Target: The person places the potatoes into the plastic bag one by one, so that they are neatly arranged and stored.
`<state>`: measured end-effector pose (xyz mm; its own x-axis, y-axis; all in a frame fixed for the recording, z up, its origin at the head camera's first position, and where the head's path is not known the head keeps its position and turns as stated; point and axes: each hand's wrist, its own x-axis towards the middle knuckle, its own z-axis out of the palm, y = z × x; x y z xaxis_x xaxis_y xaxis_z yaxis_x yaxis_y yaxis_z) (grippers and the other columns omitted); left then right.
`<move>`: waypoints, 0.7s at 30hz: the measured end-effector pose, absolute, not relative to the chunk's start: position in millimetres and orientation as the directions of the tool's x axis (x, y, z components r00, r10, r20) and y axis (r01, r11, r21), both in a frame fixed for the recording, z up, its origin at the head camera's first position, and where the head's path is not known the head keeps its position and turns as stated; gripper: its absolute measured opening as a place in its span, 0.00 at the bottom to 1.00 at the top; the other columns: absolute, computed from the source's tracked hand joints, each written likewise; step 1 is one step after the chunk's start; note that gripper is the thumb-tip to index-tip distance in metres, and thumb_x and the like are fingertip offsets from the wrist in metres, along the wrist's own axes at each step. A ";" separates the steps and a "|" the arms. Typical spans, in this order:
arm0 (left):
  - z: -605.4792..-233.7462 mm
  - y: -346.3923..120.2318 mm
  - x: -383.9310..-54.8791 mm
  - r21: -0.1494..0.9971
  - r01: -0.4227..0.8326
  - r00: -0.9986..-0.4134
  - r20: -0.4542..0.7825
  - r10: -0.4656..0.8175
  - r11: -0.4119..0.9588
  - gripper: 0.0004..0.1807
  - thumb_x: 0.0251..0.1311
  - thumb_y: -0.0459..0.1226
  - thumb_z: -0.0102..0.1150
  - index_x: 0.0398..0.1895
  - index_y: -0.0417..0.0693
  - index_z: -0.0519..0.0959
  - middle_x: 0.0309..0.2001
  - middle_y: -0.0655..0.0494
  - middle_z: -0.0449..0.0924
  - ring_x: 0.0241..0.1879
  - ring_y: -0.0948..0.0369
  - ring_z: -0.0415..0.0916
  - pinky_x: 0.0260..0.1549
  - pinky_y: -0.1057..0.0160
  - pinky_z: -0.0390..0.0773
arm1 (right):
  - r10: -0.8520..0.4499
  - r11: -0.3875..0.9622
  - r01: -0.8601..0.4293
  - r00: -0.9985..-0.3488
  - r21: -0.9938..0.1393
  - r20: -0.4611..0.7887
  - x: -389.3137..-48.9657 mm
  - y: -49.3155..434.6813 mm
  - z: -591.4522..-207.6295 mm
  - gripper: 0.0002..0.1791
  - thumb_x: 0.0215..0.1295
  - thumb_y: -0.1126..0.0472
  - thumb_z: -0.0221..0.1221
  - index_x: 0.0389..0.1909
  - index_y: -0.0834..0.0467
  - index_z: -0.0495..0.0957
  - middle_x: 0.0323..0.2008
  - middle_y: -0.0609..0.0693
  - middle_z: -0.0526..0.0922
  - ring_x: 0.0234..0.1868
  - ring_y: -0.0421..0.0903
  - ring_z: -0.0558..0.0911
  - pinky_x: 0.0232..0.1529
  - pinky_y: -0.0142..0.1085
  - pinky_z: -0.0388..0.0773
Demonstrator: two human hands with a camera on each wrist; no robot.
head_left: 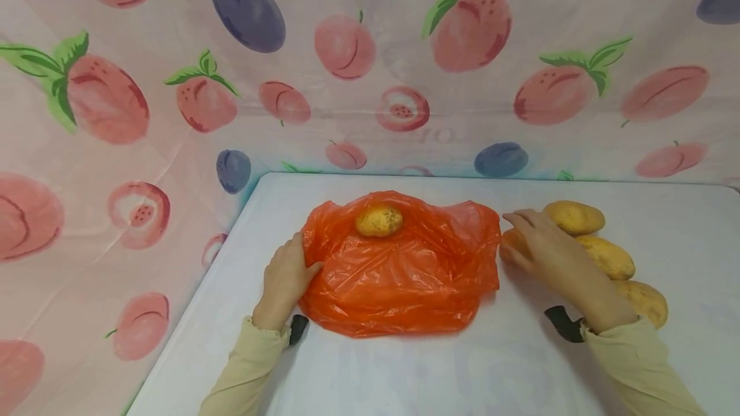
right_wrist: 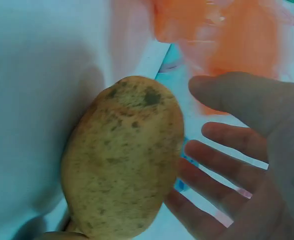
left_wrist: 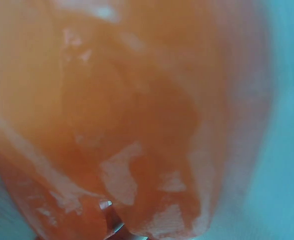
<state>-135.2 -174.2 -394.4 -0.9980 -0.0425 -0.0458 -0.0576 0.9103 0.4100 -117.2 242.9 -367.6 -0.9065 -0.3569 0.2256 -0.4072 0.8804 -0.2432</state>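
Note:
An orange plastic bag (head_left: pixel 399 275) lies spread and crumpled on the white table. My left hand (head_left: pixel 286 278) holds its left edge, thumb over the plastic; in the left wrist view the bag (left_wrist: pixel 137 110) fills most of the picture and hides the fingers. One potato (head_left: pixel 378 220) sits on the bag near its far edge. Just right of the bag, my right hand (head_left: pixel 549 259) reaches over another potato (head_left: pixel 513 242), partly covered by the fingers. The right wrist view shows a brown-spotted potato (right_wrist: pixel 124 160) beside the spread fingers, which are not curled round it.
Three more potatoes, a far one (head_left: pixel 574 217), a middle one (head_left: pixel 613 257) and a near one (head_left: pixel 644 302), lie in a slanting row by my right forearm. A fruit-print sheet (head_left: pixel 399 50) hangs behind and left of the table (head_left: pixel 416 377). Dark wrist-worn pieces show at both cuffs.

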 end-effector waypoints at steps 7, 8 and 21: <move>-395.8 -174.6 -135.7 0.406 -0.051 -0.999 -0.032 -0.042 0.912 0.34 0.59 0.39 0.70 0.63 0.34 0.65 0.50 0.39 0.78 0.46 0.46 0.75 0.48 0.44 0.81 | -0.371 0.877 -0.421 -0.900 -0.234 0.228 -120.1 248.5 -375.6 0.25 0.58 0.63 0.68 0.54 0.71 0.75 0.52 0.66 0.76 0.56 0.65 0.72 0.57 0.59 0.73; -395.9 -174.7 -135.6 0.407 -0.050 -0.999 -0.029 -0.042 0.912 0.34 0.59 0.39 0.70 0.63 0.34 0.65 0.50 0.39 0.78 0.46 0.46 0.75 0.48 0.44 0.81 | -0.373 0.875 -0.422 -0.901 -0.238 0.223 -120.2 249.1 -376.2 0.25 0.57 0.64 0.69 0.53 0.71 0.75 0.52 0.66 0.76 0.56 0.65 0.72 0.57 0.59 0.73; -395.2 -174.2 -136.5 0.428 -0.068 -0.997 -0.053 -0.050 0.901 0.34 0.59 0.39 0.69 0.64 0.36 0.65 0.51 0.40 0.77 0.47 0.46 0.74 0.49 0.44 0.81 | -0.367 0.878 -0.410 -0.908 -0.249 0.200 -125.1 249.8 -373.7 0.25 0.50 0.68 0.73 0.50 0.70 0.79 0.49 0.67 0.79 0.52 0.66 0.76 0.53 0.60 0.75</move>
